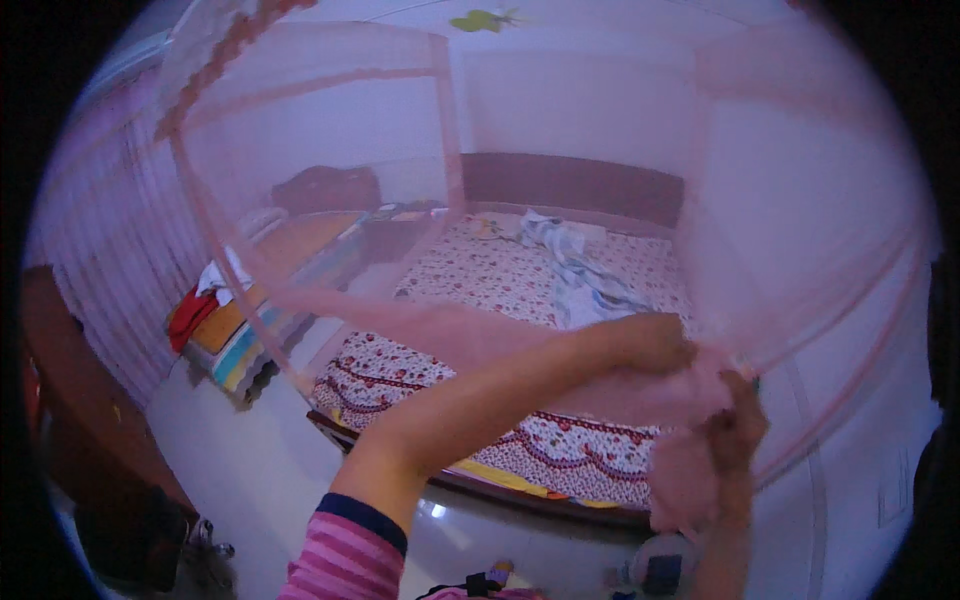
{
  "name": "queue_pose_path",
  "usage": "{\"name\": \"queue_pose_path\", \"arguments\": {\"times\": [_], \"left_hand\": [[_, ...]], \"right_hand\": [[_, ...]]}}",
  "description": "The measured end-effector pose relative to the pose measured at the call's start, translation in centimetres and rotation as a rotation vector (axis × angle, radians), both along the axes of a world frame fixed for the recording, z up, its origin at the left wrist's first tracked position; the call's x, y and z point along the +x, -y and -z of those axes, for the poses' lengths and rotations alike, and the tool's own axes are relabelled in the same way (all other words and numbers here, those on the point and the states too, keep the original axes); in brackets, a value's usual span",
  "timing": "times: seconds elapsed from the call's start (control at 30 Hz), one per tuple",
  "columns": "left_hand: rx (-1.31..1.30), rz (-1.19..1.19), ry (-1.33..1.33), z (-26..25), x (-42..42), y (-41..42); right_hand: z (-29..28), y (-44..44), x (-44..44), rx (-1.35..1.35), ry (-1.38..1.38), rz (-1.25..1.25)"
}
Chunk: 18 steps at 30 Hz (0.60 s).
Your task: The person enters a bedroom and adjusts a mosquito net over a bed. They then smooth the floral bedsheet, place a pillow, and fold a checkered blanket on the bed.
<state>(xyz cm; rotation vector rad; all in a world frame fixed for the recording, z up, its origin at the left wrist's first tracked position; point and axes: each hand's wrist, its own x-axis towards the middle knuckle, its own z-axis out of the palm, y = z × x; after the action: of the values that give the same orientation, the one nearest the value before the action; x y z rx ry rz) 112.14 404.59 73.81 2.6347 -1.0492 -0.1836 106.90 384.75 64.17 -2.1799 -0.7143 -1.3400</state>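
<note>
Pink sheer netting (pixel 480 337) of a bed canopy stretches across the foot of a large bed and gathers between my hands at the right. My left hand (pixel 664 343) reaches across, closed on the netting's upper part. Just to the right and lower, my right hand (pixel 739 420) is closed on the same gathered cloth, and a loose end hangs below it. Behind the netting lies a floral bed sheet (pixel 472 262) with a crumpled blue and white cloth (pixel 585 277) on it. My fingertips are partly hidden in the folds.
A smaller bed (pixel 300 247) with a striped cover stands at the left, red and white cloths at its near corner. Pink-covered canopy poles (pixel 217 240) rise around the large bed. A brown wooden piece of furniture (pixel 97 420) is at the far left. The bed's dark edge (pixel 540 506) runs below my arms.
</note>
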Motion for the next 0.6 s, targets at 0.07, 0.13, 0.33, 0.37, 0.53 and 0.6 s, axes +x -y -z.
{"name": "queue_pose_path", "arguments": {"times": [0.07,0.13,0.33,0.37,0.53,0.6], "left_hand": [[-0.179,-0.129,0.400,-1.2,-2.2,0.5],[-0.446,-0.036,0.894,-0.4,-3.7,1.1],[-0.441,0.235,1.416,2.8,-6.1,4.6],[-0.449,0.211,1.479,2.8,-5.2,5.1],[-0.360,0.260,1.465,-0.2,0.1,5.3],[-0.299,0.363,1.400,-1.6,1.6,4.9]], "right_hand": [[-3.4,1.9,0.4,-0.046,-0.209,0.049],[-6.9,3.3,1.1,0.022,-0.526,-0.027],[-9.9,10.0,9.0,-0.145,-0.938,-0.350],[-11.3,9.7,8.8,-0.189,-0.992,-0.311],[-14.5,7.6,8.1,-0.307,-1.265,-0.033],[-16.4,7.0,7.4,-0.357,-1.250,0.076]]}}
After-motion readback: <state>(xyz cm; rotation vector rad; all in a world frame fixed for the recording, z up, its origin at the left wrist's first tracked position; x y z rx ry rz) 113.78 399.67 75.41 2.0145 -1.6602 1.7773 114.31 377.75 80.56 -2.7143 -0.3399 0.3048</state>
